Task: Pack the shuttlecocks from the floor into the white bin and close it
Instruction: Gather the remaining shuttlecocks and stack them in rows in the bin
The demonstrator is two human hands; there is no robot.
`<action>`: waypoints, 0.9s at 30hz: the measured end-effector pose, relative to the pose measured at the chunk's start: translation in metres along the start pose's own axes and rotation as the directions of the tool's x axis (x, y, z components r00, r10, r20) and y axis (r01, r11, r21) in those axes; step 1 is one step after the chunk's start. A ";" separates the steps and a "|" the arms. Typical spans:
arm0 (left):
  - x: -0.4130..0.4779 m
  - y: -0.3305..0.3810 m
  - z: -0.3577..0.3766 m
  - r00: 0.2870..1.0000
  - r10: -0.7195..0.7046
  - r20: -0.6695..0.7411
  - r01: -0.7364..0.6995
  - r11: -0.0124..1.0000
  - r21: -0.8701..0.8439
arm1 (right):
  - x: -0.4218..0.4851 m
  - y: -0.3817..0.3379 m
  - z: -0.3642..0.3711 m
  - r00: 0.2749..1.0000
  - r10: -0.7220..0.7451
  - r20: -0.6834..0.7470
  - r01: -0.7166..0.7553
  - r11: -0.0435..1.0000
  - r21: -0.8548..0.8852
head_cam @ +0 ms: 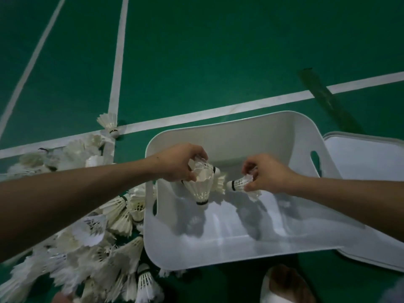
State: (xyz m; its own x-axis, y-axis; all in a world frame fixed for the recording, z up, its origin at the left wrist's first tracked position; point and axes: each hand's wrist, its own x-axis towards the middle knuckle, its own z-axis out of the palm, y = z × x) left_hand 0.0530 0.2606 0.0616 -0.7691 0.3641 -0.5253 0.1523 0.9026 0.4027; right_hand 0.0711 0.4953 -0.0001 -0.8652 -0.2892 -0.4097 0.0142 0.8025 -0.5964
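beside white bin (pixel 218 256): shuttlecock pile (pixel 102 248), lid (pixel 367 156).

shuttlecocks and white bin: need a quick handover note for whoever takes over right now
Left hand: grip round a bunch of shuttlecocks, held over the open white bin.
Right hand: pinches one shuttlecock over the bin.
Lid: off, lying right of the bin.
Done: nothing lies in the bin yet.
Left: drop these in, gather the pile left of the bin and the lone shuttlecock beyond it, then fit the lid.
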 end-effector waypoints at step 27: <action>0.021 -0.024 0.007 1.000 0.008 -0.028 -0.012 0.993 -0.117 | 0.023 -0.003 0.023 0.959 0.204 -0.196 -0.102 0.896 0.432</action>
State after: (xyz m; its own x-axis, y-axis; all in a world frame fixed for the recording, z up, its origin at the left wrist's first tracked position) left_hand 0.0382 0.2484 0.0356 -0.7849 0.3651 -0.5007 0.0878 0.8654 0.4934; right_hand 0.0625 0.4746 -0.0237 -0.9251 -0.0118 -0.3794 0.3177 0.5231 -0.7908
